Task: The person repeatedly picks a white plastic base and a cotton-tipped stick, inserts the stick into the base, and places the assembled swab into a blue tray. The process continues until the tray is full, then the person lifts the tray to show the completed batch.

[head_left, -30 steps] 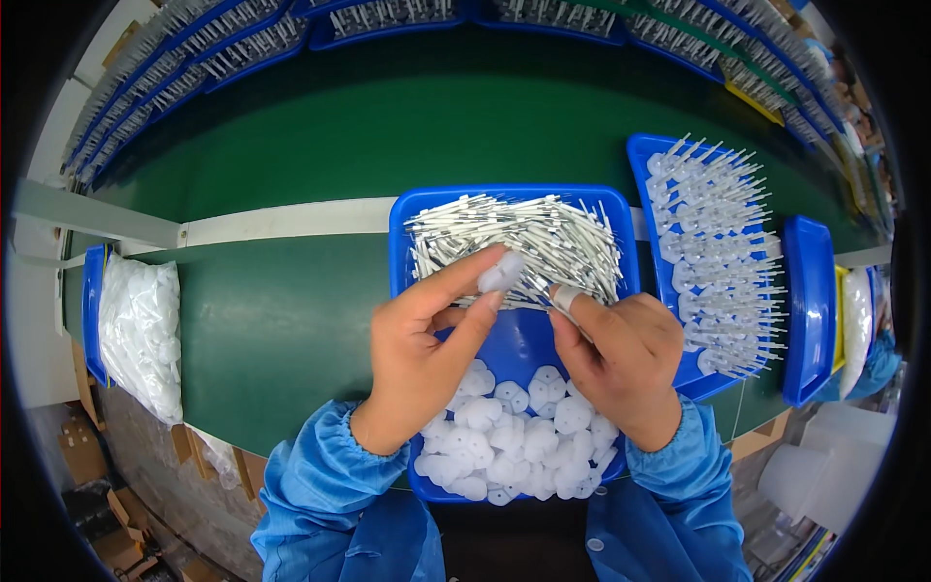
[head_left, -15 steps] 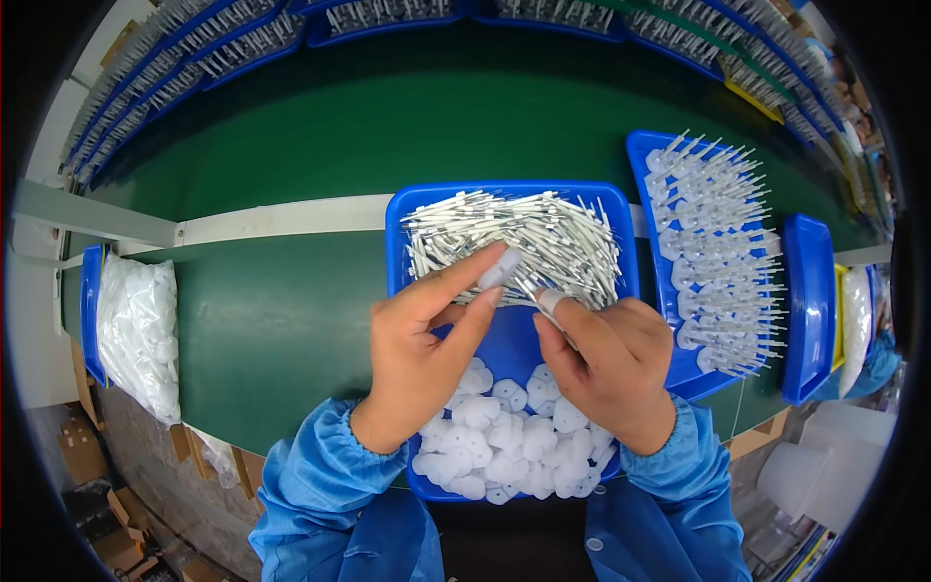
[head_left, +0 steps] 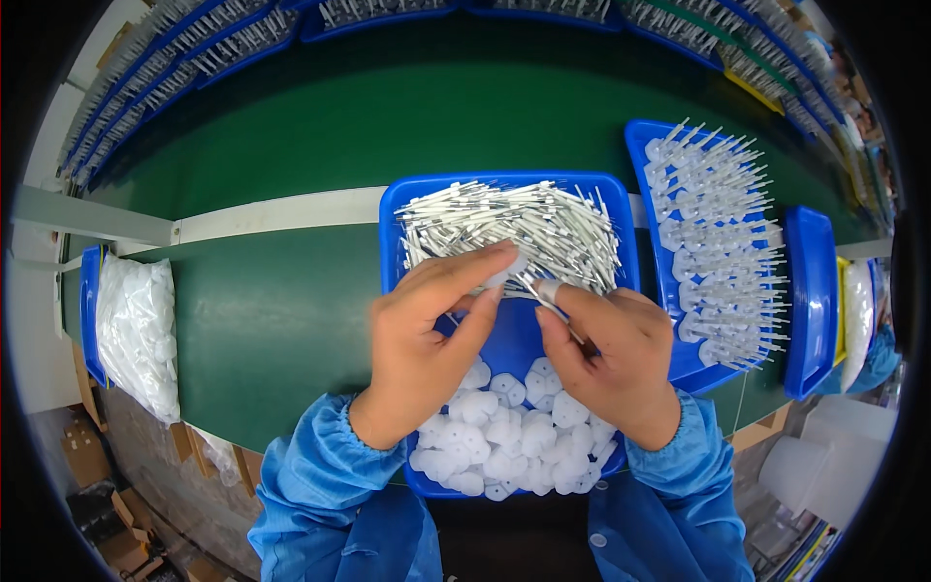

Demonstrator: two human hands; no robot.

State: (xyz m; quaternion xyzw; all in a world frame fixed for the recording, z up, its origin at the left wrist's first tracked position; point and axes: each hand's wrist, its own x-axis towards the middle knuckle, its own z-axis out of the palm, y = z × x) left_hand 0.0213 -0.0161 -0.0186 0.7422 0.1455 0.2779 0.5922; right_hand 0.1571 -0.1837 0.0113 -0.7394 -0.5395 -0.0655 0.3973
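In front of me a blue tray (head_left: 390, 228) holds a heap of thin white rods with metallic ends (head_left: 558, 228) at its far side. A pile of white translucent plastic discs with small holes (head_left: 509, 436) fills its near side. Above the tray my left hand (head_left: 417, 320) pinches one white plastic disc (head_left: 516, 264) between thumb and fingers. My right hand (head_left: 621, 354), with a pale wrap on one finger, grips a thin rod (head_left: 528, 283) whose tip is at the disc. My fingers hide whether the rod has entered it.
To the right, another blue tray (head_left: 642, 155) carries rows of discs with rods standing in them. Beyond it is a stack of blue trays (head_left: 810, 301). A clear bag of white parts (head_left: 141, 330) sits at the left. Filled trays (head_left: 388, 17) line the far edge of the green table (head_left: 272, 330).
My left fingers have turned the disc, now more covered, and brought it against the rod tip. My right hand has barely moved. The view has shifted slightly.
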